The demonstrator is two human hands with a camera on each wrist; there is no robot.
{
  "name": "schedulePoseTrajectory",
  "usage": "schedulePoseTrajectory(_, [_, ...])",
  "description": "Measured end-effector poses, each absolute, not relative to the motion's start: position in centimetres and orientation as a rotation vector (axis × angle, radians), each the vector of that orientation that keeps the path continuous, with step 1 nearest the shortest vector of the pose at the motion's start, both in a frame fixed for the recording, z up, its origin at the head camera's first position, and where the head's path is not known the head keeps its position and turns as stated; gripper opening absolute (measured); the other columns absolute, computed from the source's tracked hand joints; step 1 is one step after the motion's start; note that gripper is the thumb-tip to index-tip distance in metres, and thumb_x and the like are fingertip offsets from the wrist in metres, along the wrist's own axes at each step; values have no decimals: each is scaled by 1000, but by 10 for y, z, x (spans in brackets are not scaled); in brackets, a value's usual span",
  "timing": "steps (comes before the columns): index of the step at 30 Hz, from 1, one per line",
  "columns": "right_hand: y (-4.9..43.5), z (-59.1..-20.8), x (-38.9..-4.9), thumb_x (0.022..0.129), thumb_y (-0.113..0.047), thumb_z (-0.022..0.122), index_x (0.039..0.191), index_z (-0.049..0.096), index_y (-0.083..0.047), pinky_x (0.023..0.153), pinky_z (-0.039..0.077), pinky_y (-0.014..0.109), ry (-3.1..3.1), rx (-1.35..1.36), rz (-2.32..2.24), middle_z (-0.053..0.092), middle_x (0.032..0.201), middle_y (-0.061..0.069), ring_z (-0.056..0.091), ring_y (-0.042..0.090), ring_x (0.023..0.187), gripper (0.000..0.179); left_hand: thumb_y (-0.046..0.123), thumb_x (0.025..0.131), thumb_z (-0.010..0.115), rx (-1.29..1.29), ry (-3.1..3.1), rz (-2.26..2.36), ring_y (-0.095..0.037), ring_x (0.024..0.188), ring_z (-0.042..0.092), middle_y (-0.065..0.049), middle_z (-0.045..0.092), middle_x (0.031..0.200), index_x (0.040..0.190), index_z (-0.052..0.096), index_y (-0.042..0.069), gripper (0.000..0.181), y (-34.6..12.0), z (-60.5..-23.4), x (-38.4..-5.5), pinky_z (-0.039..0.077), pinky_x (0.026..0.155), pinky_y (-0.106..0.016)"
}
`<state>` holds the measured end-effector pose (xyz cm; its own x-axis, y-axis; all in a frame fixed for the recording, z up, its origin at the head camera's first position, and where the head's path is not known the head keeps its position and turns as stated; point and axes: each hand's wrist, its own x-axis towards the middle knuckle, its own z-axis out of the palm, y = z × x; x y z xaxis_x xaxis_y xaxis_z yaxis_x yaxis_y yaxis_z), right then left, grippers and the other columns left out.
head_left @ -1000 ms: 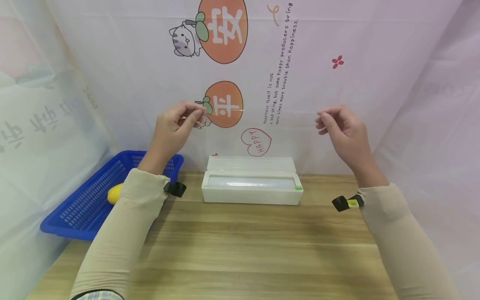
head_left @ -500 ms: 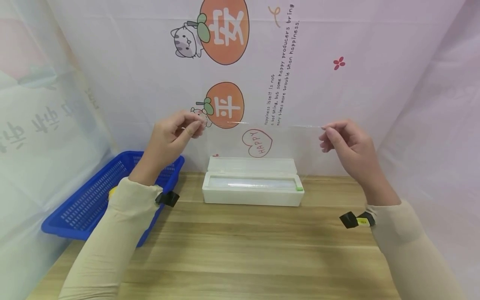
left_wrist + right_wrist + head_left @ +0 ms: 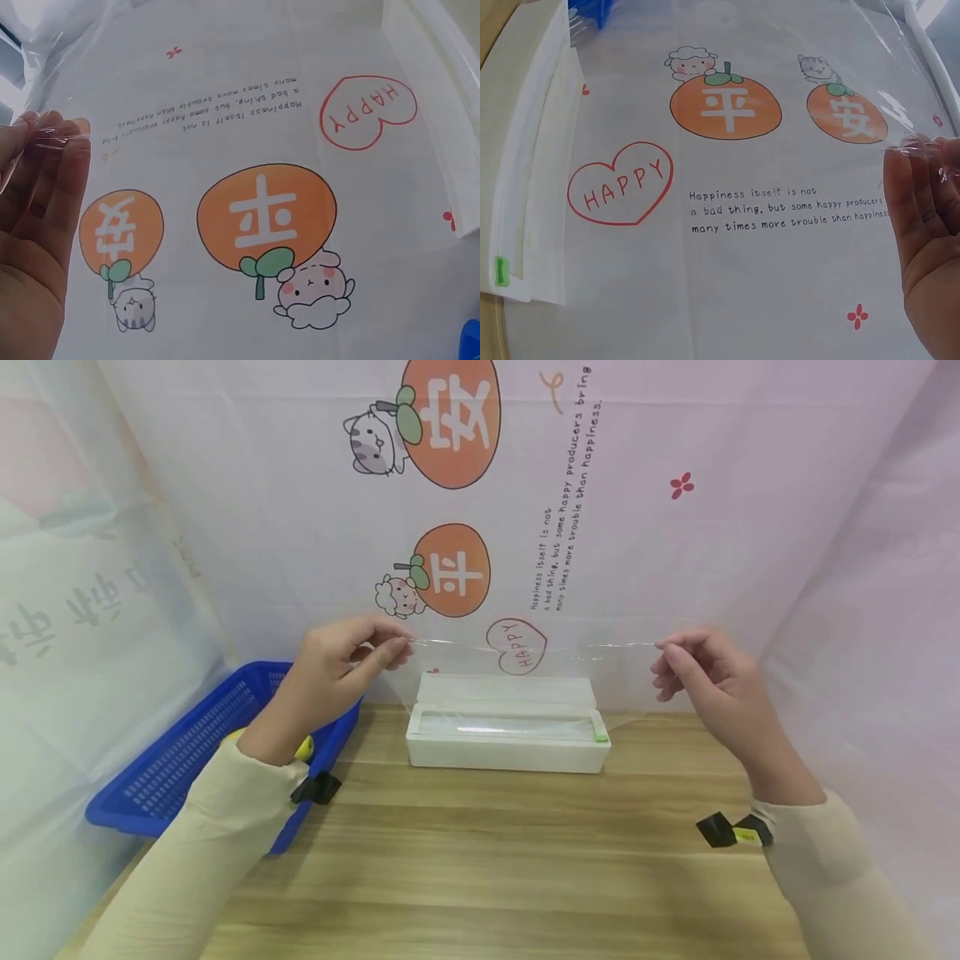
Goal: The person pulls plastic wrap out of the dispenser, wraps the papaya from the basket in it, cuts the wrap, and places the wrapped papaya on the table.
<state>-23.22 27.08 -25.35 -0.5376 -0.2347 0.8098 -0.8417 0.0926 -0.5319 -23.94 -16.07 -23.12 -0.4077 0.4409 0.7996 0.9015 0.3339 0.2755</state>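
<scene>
A clear sheet of plastic wrap (image 3: 465, 645) stretches between the two raised hands, its upper edge showing as a thin shiny line. My left hand (image 3: 348, 664) pinches one corner between thumb and fingers; in the left wrist view the wrap (image 3: 60, 136) bunches at the fingertips. The other corner is pinched by my right hand (image 3: 712, 685), and the right wrist view shows crinkled film (image 3: 922, 148) there. Below and between the hands, the white wrap dispenser box (image 3: 510, 755) stands on the table with its lid (image 3: 506, 688) raised. The film appears to run down toward it.
A blue plastic basket (image 3: 120, 818) holding yellow items (image 3: 303, 748) stands at the left, partly behind the left forearm. The wooden table (image 3: 487, 860) reaches toward the front. A printed white cloth (image 3: 615, 527) hangs behind and at both sides. A green slider (image 3: 600, 737) sits on the box's right end.
Both hands have come down and slightly apart, lowering the edge of the plastic wrap toward the box. The dispenser box has stayed in place.
</scene>
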Motion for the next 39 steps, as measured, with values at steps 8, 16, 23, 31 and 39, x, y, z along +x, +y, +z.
schedulePoseTrajectory(8, [275, -265, -221, 91, 23, 49, 103, 61, 17, 59, 54, 19, -1887, 1091, 1442, 64, 81, 15, 62, 16, 65, 18, -6, 96, 62, -1163, -2078, -1020, -12, 80, 66, 3, 71, 97, 109, 72, 9, 22, -163, -245, -224, 54, 68, -20])
schedulePoseTrajectory(16, [280, -281, -215, 89, 24, 50, 104, 65, 8, 59, 52, 20, -2031, 1163, 1300, 64, 80, 10, 60, 14, 66, 27, -7, 91, 67, -1255, -2076, -1018, -9, 80, 66, 2, 72, 98, 109, 73, 11, 26, -162, -258, -220, 54, 66, -21])
schedulePoseTrajectory(23, [284, -293, -208, 95, 15, 54, 105, 65, -8, 62, 54, 25, -2331, 1200, 1271, 66, 80, 4, 62, 17, 70, 28, -3, 92, 68, -1322, -2202, -1100, -10, 75, 64, 5, 72, 97, 109, 74, 14, 25, -171, -277, -218, 55, 64, -24])
schedulePoseTrajectory(31, [289, -302, -200, 99, -5, 62, 98, 65, -22, 50, 44, 25, -2592, 1134, 1103, 68, 82, -8, 60, 11, 68, 18, -2, 91, 70, -1458, -2247, -1127, -9, 70, 62, 7, 71, 95, 108, 76, 14, 24, -177, -290, -218, 56, 59, -29])
schedulePoseTrajectory(39, [289, -321, -204, 100, -1, 57, 102, 62, -13, 70, 55, 31, -2659, 1307, 1308, 67, 89, 4, 64, 17, 80, 14, 1, 93, 70, -1543, -2324, -1205, -12, 83, 66, 0, 72, 101, 109, 78, 12, 21, -177, -308, -218, 59, 70, -29])
